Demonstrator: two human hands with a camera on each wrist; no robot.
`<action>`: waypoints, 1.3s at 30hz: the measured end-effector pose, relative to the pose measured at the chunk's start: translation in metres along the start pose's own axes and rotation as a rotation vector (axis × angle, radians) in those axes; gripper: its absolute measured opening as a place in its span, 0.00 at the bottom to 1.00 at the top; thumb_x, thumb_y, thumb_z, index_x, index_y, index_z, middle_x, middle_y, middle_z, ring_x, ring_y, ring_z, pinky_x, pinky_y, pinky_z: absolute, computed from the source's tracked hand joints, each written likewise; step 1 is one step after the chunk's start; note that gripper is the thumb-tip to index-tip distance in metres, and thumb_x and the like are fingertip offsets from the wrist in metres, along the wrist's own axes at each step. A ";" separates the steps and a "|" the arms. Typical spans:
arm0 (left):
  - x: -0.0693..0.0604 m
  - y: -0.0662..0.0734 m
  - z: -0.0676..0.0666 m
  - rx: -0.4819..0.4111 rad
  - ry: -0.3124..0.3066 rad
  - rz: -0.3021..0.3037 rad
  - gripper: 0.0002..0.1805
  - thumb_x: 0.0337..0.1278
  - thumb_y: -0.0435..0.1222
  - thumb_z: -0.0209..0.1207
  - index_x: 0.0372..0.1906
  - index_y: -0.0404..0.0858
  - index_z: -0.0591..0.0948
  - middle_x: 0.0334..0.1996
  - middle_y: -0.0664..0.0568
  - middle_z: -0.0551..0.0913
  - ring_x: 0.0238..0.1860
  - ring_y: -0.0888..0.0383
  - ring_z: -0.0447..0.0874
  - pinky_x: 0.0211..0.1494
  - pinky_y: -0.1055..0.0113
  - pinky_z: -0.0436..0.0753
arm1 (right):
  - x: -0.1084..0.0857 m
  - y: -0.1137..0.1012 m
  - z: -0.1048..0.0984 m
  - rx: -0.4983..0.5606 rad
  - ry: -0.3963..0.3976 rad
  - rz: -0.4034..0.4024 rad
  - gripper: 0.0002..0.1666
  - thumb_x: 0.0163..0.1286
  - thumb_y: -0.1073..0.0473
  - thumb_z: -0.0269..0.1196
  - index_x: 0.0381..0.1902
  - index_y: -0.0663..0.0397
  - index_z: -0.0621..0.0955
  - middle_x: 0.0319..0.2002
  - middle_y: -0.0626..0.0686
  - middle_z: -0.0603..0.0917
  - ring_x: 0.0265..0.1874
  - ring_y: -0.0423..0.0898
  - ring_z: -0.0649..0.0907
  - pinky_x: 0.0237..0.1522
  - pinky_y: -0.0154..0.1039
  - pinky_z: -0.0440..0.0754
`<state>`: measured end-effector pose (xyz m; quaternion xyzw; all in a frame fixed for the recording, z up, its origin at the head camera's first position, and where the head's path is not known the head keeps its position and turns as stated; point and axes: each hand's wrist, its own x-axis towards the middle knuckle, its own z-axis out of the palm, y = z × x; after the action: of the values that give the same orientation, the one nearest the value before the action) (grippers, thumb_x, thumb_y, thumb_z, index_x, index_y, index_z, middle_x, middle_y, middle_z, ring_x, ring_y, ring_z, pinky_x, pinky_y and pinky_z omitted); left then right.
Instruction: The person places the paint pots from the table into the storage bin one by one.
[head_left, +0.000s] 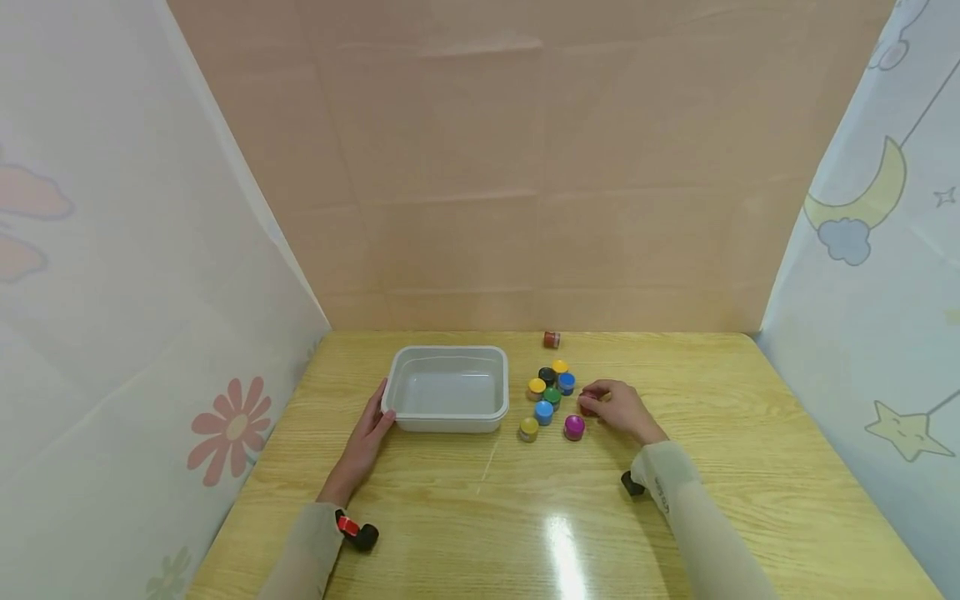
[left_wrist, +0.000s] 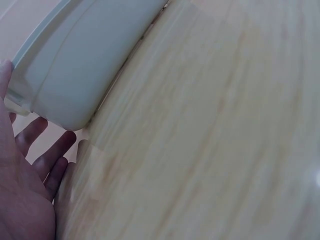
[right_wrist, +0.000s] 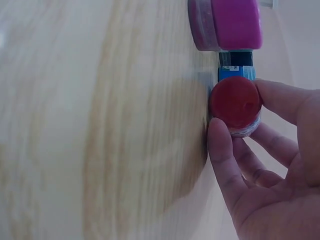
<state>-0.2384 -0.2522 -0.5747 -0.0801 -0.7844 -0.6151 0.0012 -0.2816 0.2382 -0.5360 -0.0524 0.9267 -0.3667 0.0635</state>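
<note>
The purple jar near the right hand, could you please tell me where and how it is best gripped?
I would pinch the purple jar across the sides of its round lid, the right hand, once free, coming from the near side. It stands upright, lid on top, with bare table in front, while the other jars are farther back or to its left.

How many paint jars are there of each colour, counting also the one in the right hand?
Yellow jars: 3
Blue jars, both shades: 2
Reddish jars: 2
Green jar: 1
Black jar: 1
Magenta jar: 1
Total: 10
</note>
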 end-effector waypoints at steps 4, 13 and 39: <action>-0.001 0.001 -0.001 0.016 0.000 0.001 0.35 0.83 0.46 0.47 0.85 0.55 0.49 0.85 0.48 0.49 0.81 0.41 0.54 0.80 0.42 0.56 | 0.000 0.000 -0.001 0.012 0.002 0.021 0.23 0.78 0.48 0.63 0.60 0.58 0.83 0.52 0.58 0.87 0.48 0.52 0.83 0.47 0.45 0.83; 0.003 0.002 -0.005 -0.009 -0.007 -0.001 0.35 0.82 0.48 0.48 0.85 0.56 0.50 0.85 0.50 0.49 0.82 0.41 0.52 0.81 0.41 0.54 | -0.001 -0.011 -0.011 0.060 0.059 0.003 0.27 0.79 0.47 0.61 0.65 0.58 0.80 0.60 0.62 0.83 0.48 0.55 0.86 0.52 0.52 0.84; -0.002 0.007 -0.004 -0.032 -0.039 -0.005 0.35 0.83 0.45 0.47 0.85 0.55 0.49 0.84 0.48 0.51 0.81 0.43 0.55 0.79 0.57 0.62 | 0.003 -0.071 -0.008 0.305 0.084 -0.070 0.27 0.75 0.53 0.66 0.68 0.54 0.79 0.68 0.62 0.74 0.56 0.61 0.83 0.55 0.53 0.86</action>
<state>-0.2356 -0.2546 -0.5671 -0.0899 -0.7746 -0.6258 -0.0168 -0.2824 0.1921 -0.4819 -0.0588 0.8598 -0.5070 0.0191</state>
